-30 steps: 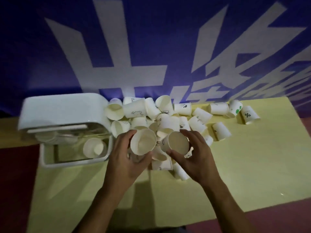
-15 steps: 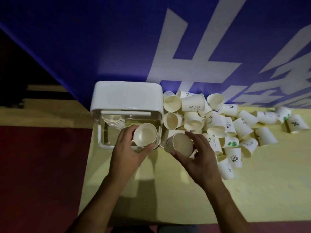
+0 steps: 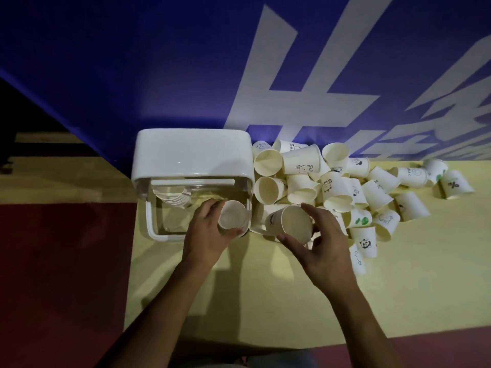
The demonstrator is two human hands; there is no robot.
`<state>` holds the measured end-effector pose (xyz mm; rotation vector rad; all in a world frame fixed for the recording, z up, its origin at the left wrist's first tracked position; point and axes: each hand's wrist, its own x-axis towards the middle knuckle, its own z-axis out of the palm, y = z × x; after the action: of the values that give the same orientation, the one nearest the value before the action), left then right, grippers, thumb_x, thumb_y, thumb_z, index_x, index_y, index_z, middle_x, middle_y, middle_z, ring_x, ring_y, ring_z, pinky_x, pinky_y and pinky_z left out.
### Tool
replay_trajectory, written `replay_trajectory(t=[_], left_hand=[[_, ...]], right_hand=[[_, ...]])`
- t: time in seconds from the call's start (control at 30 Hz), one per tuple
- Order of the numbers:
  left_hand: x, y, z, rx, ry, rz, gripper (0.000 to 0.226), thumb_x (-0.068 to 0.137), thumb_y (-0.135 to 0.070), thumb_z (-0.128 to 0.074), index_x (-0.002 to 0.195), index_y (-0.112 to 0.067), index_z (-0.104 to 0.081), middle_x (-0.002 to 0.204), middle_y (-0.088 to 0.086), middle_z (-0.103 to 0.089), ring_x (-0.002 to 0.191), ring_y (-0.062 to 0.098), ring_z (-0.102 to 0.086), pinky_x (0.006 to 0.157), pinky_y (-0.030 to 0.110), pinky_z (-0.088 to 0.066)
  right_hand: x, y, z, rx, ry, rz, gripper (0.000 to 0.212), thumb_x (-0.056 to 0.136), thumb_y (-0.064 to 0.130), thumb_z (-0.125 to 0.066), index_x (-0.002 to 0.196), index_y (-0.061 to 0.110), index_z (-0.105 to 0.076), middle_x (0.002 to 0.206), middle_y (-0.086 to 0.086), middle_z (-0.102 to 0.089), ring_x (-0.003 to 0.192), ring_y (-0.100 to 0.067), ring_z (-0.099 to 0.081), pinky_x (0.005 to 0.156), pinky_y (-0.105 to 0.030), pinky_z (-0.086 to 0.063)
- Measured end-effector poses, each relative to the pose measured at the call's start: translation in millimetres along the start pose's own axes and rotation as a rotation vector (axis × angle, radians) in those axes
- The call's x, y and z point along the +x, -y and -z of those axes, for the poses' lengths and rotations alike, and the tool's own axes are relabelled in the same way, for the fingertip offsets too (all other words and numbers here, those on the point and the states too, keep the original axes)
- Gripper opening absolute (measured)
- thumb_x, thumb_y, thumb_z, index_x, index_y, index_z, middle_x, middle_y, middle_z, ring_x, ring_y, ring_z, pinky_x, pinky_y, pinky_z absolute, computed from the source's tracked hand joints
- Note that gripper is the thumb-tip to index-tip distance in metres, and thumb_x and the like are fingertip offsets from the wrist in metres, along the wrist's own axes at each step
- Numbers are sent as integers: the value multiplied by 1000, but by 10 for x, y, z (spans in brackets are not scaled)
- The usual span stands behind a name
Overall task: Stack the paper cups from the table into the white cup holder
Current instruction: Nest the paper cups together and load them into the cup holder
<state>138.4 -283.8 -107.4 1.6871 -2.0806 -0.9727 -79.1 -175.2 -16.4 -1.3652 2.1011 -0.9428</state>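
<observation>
Working left to right, we see the white cup holder [image 3: 191, 155] at the table's [image 3: 265, 301] edge; our left hand [image 3: 210, 232] grips a paper cup [image 3: 233, 215] at its open front, mouth toward us; our right hand [image 3: 324, 243] clasps a second cup [image 3: 291, 223] just beside, before the loose pile [image 3: 345, 187].

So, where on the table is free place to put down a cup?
Bare yellow table lies near the person, between both forearms, and right of the right hand below the cup pile. It is crowded from the white cup holder rightward along the blue banner.
</observation>
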Motion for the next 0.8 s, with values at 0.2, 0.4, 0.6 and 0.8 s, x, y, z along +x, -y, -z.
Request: replay_trajectory(t=[0.2,0.4,0.6,0.8], left_hand=[[35,-21,14,14,47,71,90,70,-50,-89,149,-30,-49,148,-11,-48,133,15,-49,102,32,-45],[-108,103,148,-141,80,76,101,78,-38,-87,158,-31,-27,154,-6,-43,136,15,-47,103,35,-46],[-201,212,225,-353,15,97,46,102,-24,-58,148,-31,-51,145,-11,-55,130,7,-54,101,16,-43],[-58,93,182,-357,84,112,39,108,-35,-44,147,-36,-52,139,-12,-62,124,6,-59,105,28,-48]], right_hand=[[110,164,-239,46,45,16,72,71,50,-88,132,28,-58,123,20,-56,102,-3,-57,74,-15,-45],[213,346,-623,76,143,126,72,75,46,-88,137,26,-56,129,20,-54,114,7,-53,84,-13,-48],[315,210,-970,8,211,132,75,76,51,-84,139,23,-55,136,12,-56,120,-9,-59,90,-30,-55],[385,28,-1169,-79,343,103,82,83,54,-76,153,26,-42,151,8,-47,135,-15,-49,97,-36,-54]])
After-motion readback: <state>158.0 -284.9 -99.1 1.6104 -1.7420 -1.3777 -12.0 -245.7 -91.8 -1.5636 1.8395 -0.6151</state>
